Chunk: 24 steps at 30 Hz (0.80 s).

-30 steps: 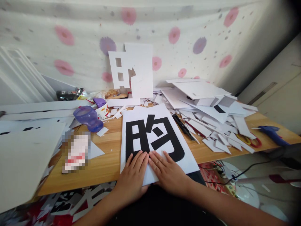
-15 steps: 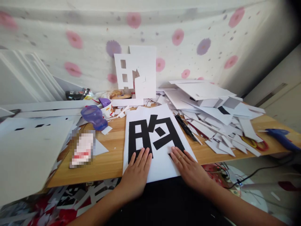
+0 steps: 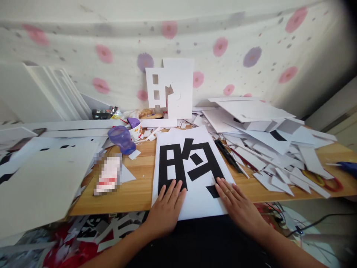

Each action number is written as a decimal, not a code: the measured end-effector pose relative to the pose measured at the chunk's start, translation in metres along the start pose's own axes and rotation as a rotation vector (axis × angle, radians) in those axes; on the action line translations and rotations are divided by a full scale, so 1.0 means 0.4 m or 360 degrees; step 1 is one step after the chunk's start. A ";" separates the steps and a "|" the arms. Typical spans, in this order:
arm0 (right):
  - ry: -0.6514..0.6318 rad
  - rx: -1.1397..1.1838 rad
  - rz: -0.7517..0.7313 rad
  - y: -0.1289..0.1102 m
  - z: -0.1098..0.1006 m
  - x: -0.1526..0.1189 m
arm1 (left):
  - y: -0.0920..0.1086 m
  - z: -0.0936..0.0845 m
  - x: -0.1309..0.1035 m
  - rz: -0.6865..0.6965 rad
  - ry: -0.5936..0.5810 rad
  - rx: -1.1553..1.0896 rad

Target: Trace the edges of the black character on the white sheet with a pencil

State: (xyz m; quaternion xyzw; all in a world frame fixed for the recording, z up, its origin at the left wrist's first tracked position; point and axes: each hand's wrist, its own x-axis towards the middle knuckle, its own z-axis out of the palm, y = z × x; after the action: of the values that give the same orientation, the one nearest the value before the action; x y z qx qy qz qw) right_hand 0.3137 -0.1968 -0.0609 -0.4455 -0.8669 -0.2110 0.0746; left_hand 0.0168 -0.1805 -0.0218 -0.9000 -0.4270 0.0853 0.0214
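Observation:
A white board (image 3: 195, 204) lies on the wooden table before me, bearing a large black character (image 3: 182, 169). My left hand (image 3: 167, 206) rests flat on its lower left part, fingers extended over the bottom of the black strokes. On the lower right edge lies my right hand (image 3: 237, 199), also flat, its fingertips touching the end of the right-hand stroke. Neither hand grips anything. Just right of the board is a black utility knife (image 3: 228, 156). Parts of the lower strokes are hidden under my fingers.
White board offcuts (image 3: 267, 156) are heaped on the right, near scissors (image 3: 331, 184) and a blue glue gun (image 3: 347, 167). A purple translucent object (image 3: 122, 139) and a paper cup (image 3: 136, 131) stand on the left. A cut-out white board (image 3: 181, 89) leans at the back wall.
My right hand has slid a little outward to the right, uncovering more of the lower right stroke. My left hand stays flat on the board. The whole view has shifted slightly left.

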 end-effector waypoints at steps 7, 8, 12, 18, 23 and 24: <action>0.0123 0.0030 0.0022 -0.020 -0.014 0.007 | -0.027 0.042 -0.037 0.0214 0.0622 0.0343; 0.0147 0.0035 0.0001 -0.027 -0.018 0.012 | -0.034 0.044 -0.047 0.0236 0.0722 0.0411; 0.0232 0.0042 -0.0078 -0.057 -0.030 0.032 | -0.056 0.050 -0.083 0.0269 0.0918 0.0576; 0.0240 0.0068 -0.0090 -0.053 -0.038 0.025 | -0.046 0.085 -0.072 0.0270 0.0916 0.0521; 0.0157 0.0079 -0.0059 -0.019 -0.024 -0.009 | -0.016 0.102 -0.029 0.0316 0.0931 0.0431; 0.0135 0.0099 -0.0056 -0.015 -0.022 -0.014 | -0.012 0.100 -0.025 0.0327 0.0950 0.0410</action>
State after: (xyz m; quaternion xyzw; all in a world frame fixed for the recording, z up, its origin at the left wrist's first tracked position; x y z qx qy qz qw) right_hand 0.3116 -0.2079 -0.0565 -0.4182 -0.8768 -0.2039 0.1215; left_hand 0.0000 -0.1864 -0.0594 -0.9135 -0.2946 -0.1270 0.2502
